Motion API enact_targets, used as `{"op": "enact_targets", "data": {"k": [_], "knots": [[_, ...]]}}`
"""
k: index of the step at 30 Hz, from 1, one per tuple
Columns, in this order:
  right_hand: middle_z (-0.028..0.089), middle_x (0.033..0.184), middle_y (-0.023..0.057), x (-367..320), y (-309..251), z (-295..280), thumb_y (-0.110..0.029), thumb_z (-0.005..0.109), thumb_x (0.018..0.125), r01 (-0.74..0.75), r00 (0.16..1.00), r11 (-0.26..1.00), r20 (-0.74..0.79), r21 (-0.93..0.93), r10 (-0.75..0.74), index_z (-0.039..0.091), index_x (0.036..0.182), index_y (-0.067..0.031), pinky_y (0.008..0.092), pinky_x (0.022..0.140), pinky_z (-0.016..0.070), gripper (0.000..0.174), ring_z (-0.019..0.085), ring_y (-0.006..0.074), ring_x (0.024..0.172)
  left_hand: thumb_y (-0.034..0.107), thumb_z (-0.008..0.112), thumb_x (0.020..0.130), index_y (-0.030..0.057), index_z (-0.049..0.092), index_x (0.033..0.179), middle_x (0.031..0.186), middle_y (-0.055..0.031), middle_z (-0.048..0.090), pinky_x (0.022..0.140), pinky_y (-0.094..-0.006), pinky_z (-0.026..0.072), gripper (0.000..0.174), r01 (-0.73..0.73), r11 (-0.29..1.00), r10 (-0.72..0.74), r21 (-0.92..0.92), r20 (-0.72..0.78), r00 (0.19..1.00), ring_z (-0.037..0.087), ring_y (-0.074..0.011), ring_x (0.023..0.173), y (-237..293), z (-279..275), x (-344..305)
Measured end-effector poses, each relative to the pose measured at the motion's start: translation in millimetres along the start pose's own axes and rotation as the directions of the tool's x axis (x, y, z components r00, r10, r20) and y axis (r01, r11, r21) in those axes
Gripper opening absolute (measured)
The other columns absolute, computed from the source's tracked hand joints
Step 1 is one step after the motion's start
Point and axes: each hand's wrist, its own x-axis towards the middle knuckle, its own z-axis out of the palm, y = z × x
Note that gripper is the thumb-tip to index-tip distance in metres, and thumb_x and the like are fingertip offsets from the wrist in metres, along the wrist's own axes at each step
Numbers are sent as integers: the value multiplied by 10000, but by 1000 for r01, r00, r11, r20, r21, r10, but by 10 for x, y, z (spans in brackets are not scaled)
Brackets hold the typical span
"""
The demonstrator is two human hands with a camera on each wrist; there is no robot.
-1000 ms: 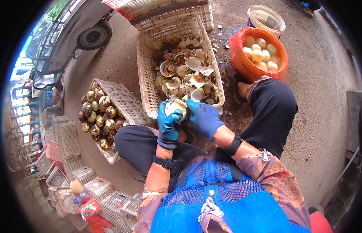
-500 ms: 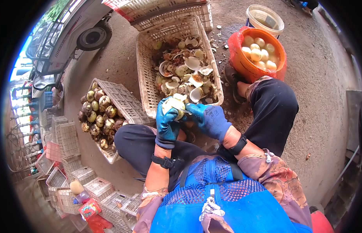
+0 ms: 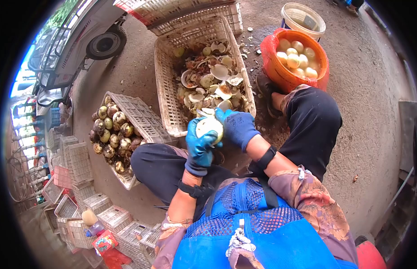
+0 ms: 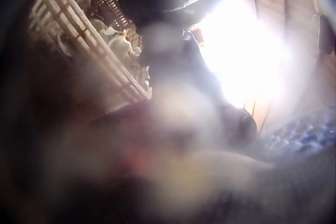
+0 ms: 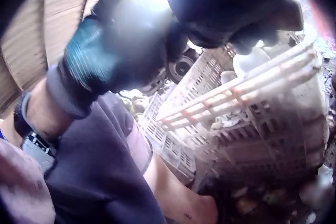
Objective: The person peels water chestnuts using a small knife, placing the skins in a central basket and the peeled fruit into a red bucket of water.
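A pale, round, peeled-looking onion [image 3: 210, 129] sits in my blue-gloved left hand [image 3: 198, 148], whose fingers curl round it. My gloved right hand [image 3: 237, 128] is just right of the onion, fingers curled; a thin blade showed there earlier, but the knife is now hidden by the hand. Both hands are over the near edge of a dirty white crate [image 3: 163, 92] holding curved onion peels [image 3: 219, 71]. The left wrist view is blurred and glaring. In the right wrist view the left hand [image 5: 97, 58] and the dark right hand [image 5: 215, 11] appear above the crate.
Dirty unpeeled onions [image 3: 112, 127] fill a tipped crate [image 3: 139, 114] on the left. On the right, an orange bucket [image 3: 270, 58] contains pale peeled onions in liquid, with a white bucket [image 3: 322, 28] behind. More crates [image 3: 78, 163] and a vehicle wheel [image 3: 105, 43] are at left.
The onion and left hand have shifted slightly right and down since half a second ago. The right hand has moved up toward the crate, and the blade seen beside the onion is hidden.
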Motion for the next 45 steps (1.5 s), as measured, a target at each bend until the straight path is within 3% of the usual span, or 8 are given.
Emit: {"op": "enact_targets", "data": {"k": [4, 8, 15, 24, 36, 39, 40, 45], "knots": [[666, 875, 231, 63, 188, 133, -242, 604, 852, -249, 906, 861, -207, 444, 369, 620, 1081, -114, 496, 713, 519, 263, 647, 414, 822, 166, 710, 734, 50, 459, 1275, 1069, -109, 606, 631, -326, 590, 608, -31, 992, 38, -122, 53, 998, 661, -237, 883, -18, 37, 22], [661, 868, 183, -133, 191, 3, -228, 577, 871, -10, 940, 804, -269, 595, 210, 656, 1021, -144, 504, 675, 498, 189, 627, 416, 801, 214, 726, 784, 54, 454, 1297, 1144, -114, 596, 647, -334, 591, 602, -15, 977, 37, -212, 99, 994, 657, -244, 920, 26, -51, 58], [652, 835, 124, -402, 129, -154, -159, 630, 835, 307, 931, 910, -285, 278, -227, 645, 1134, -173, 431, 601, 493, 300, 640, 339, 742, 279, 740, 811, 44, 460, 1322, 1151, -98, 591, 668, -316, 580, 628, -45, 971, 53, -235, 31, 998, 629, -199, 940, 91, -160, 65], [651, 826, 95, -374, 110, -101, -179, 622, 832, 227, 948, 972, -241, 56, -207, 606, 1092, -178, 425, 570, 493, 261, 656, 312, 728, 251, 712, 808, 77, 478, 1298, 1136, -87, 590, 638, -291, 562, 571, -91, 984, 96, -154, 27, 995, 618, -191, 924, 124, -114, 63], [634, 796, 86, -145, 121, 1, -182, 540, 872, 59, 960, 960, -247, -274, -130, 594, 1110, -198, 430, 511, 478, 245, 666, 280, 691, 242, 654, 823, 120, 535, 1238, 1062, -106, 647, 560, -293, 531, 449, 167, 916, -167, -364, 33, 985, 671, -265, 861, 16, -222, 138], [654, 814, 120, -43, 327, 35, -167, 545, 878, -52, 980, 993, -197, -105, 31, 603, 1142, -171, 441, 556, 498, 271, 669, 310, 724, 248, 670, 838, 103, 520, 1252, 1084, -114, 645, 557, -292, 535, 464, 122, 933, -94, -339, 98, 991, 674, -278, 885, 76, -138, 64], [667, 858, 143, -63, 311, 70, -156, 569, 872, 0, 912, 994, -408, 113, 46, 627, 1145, -143, 445, 604, 509, 279, 662, 340, 756, 248, 672, 839, 101, 516, 1256, 1090, -114, 644, 558, -291, 538, 469, 102, 927, -81, -361, 73, 994, 674, -277, 887, 64, -147, 86], [647, 784, 126, -193, 262, -10, -172, 573, 860, 210, 892, 959, -438, 188, -109, 627, 1083, -172, 453, 578, 495, 230, 651, 342, 713, 247, 680, 843, 104, 499, 1286, 1120, -111, 634, 594, -293, 565, 500, 93, 912, -81, -399, 46, 996, 675, -280, 917, 95, -188, 74]]}}
